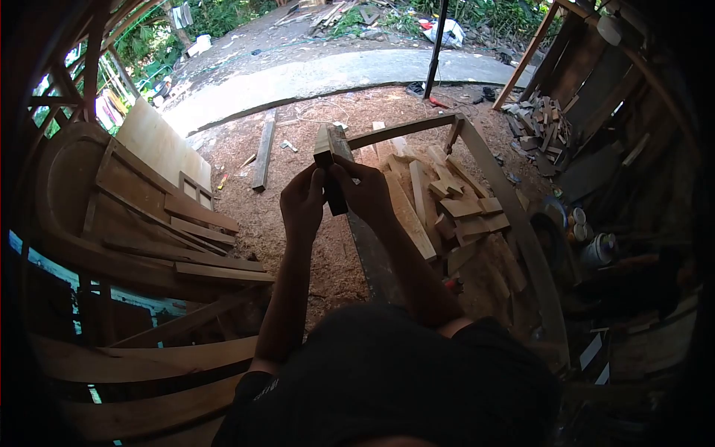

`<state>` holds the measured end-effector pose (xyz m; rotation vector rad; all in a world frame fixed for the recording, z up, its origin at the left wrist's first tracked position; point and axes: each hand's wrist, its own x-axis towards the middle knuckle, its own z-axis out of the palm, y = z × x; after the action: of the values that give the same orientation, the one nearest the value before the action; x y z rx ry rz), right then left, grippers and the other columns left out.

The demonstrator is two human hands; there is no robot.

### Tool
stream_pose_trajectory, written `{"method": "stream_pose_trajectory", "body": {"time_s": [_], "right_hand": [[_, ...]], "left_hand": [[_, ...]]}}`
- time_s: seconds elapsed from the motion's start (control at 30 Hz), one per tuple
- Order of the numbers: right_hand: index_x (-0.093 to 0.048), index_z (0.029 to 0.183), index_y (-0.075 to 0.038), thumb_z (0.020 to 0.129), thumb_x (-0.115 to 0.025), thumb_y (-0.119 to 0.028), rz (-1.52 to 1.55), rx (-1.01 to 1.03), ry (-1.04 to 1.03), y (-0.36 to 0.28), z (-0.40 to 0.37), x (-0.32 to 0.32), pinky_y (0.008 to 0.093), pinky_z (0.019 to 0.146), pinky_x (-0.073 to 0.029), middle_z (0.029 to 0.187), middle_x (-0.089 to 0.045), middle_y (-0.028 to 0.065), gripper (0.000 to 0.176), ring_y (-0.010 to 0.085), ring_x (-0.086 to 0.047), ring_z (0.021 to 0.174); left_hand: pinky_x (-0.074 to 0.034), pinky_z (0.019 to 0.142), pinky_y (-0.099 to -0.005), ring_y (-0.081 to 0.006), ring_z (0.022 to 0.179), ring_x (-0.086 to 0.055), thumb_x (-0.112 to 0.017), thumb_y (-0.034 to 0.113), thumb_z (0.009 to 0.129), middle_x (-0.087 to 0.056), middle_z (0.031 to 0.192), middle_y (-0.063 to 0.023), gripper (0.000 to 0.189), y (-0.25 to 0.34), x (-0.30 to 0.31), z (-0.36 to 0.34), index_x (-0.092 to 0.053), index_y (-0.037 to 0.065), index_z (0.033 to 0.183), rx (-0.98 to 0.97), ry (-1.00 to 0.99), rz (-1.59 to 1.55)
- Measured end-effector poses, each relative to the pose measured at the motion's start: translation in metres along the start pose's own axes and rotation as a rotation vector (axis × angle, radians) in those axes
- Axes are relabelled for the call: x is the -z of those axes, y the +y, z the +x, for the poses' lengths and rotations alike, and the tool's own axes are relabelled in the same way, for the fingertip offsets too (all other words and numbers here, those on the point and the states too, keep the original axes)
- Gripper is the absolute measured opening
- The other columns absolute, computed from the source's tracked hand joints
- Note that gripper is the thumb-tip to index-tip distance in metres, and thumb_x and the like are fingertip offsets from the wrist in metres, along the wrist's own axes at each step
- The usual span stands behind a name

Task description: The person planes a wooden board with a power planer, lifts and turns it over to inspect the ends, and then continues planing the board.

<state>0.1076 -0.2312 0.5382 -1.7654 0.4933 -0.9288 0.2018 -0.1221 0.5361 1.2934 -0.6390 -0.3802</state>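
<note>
Both hands meet in front of me around a short squared wood piece [323, 155], whose near end faces me. My left hand [302, 200] grips it from the left with the thumb up against its near end. On the right side, my right hand [363, 192] closes on it, thumb beside the other thumb. A dark block [337, 201] shows just below and between the hands; whether it is part of the same piece I cannot tell. Beneath them runs a long narrow beam [370, 257] toward my body.
Cut wood pieces [465, 207] lie heaped right of the beam, inside a wooden frame [506, 194]. Boards and panels [141, 186] lean at the left. A plank [264, 153] lies on the shavings ahead. Offcuts [547, 130] and a white bucket [598, 251] are at the right.
</note>
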Motion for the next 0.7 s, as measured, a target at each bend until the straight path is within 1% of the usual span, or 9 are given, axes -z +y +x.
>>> {"method": "stream_pose_trajectory", "body": {"time_s": [0.03,0.07,0.13,0.3,0.37,0.6,0.7], "right_hand": [[-0.073,0.132,-0.008,0.103,-0.068,-0.028,-0.011,-0.005,-0.002,-0.001,0.0,0.0,0.0293,0.08,-0.059,0.103,-0.081,0.013,0.035,0.0144,-0.077,0.094],[-0.073,0.132,-0.008,0.103,-0.068,-0.028,-0.022,-0.009,-0.005,-0.002,0.0,0.0,0.0296,0.08,-0.059,0.103,-0.081,0.0132,0.035,0.0149,-0.077,0.094],[-0.073,0.132,-0.008,0.103,-0.068,-0.027,-0.045,-0.011,-0.003,-0.003,0.001,0.0,0.0298,0.081,-0.059,0.103,-0.081,0.0132,0.035,0.0152,-0.077,0.094],[-0.073,0.132,-0.008,0.103,-0.068,-0.027,-0.061,-0.028,-0.001,0.003,0.001,0.002,0.0302,0.081,-0.059,0.103,-0.081,0.0133,0.035,0.0155,-0.077,0.094],[-0.073,0.132,-0.008,0.103,-0.068,-0.026,-0.071,0.009,0.009,0.008,0.002,0.002,0.0298,0.082,-0.058,0.102,-0.081,0.0129,0.035,0.0151,-0.077,0.094],[-0.073,0.131,-0.006,0.103,-0.067,-0.025,-0.046,0.013,-0.006,0.012,-0.001,0.01,0.0293,0.08,-0.058,0.1,-0.081,0.0119,0.034,0.0137,-0.076,0.093],[-0.073,0.131,-0.006,0.103,-0.067,-0.024,-0.038,-0.029,-0.024,0.008,-0.002,0.013,0.029,0.08,-0.058,0.098,-0.081,0.0114,0.034,0.013,-0.075,0.091]], "left_hand": [[-0.065,0.083,-0.0329,-0.0171,0.099,-0.073,-0.064,0.025,0.108,-0.075,0.111,-0.0116,0.037,0.001,0.0,0.0,-0.068,-0.003,0.131,-0.011,-0.006,0.012],[-0.065,0.083,-0.0329,-0.0171,0.099,-0.073,-0.064,0.025,0.108,-0.075,0.111,-0.0116,0.037,0.0,-0.001,0.0,-0.068,-0.003,0.131,-0.01,-0.006,0.011],[-0.063,0.079,-0.0282,-0.0144,0.096,-0.073,-0.065,0.018,0.106,-0.076,0.109,-0.0118,0.032,0.0,0.0,0.001,-0.07,-0.003,0.13,0.006,0.006,-0.023],[-0.063,0.079,-0.0277,-0.014,0.095,-0.073,-0.066,0.017,0.106,-0.077,0.109,-0.0116,0.032,-0.001,-0.002,0.001,-0.07,-0.003,0.13,0.007,0.003,-0.023],[-0.063,0.079,-0.0276,-0.0139,0.095,-0.073,-0.066,0.017,0.106,-0.077,0.109,-0.0116,0.032,-0.002,-0.004,0.0,-0.069,-0.003,0.13,0.009,0.003,-0.023],[-0.063,0.08,-0.0277,-0.0145,0.096,-0.073,-0.065,0.016,0.106,-0.077,0.11,-0.0119,0.032,-0.005,-0.008,-0.003,-0.069,-0.004,0.13,0.007,-0.019,-0.063],[-0.063,0.08,-0.0277,-0.0147,0.097,-0.073,-0.065,0.016,0.106,-0.077,0.111,-0.012,0.032,-0.006,-0.01,-0.005,-0.069,-0.004,0.13,0.014,-0.014,-0.05]]}}
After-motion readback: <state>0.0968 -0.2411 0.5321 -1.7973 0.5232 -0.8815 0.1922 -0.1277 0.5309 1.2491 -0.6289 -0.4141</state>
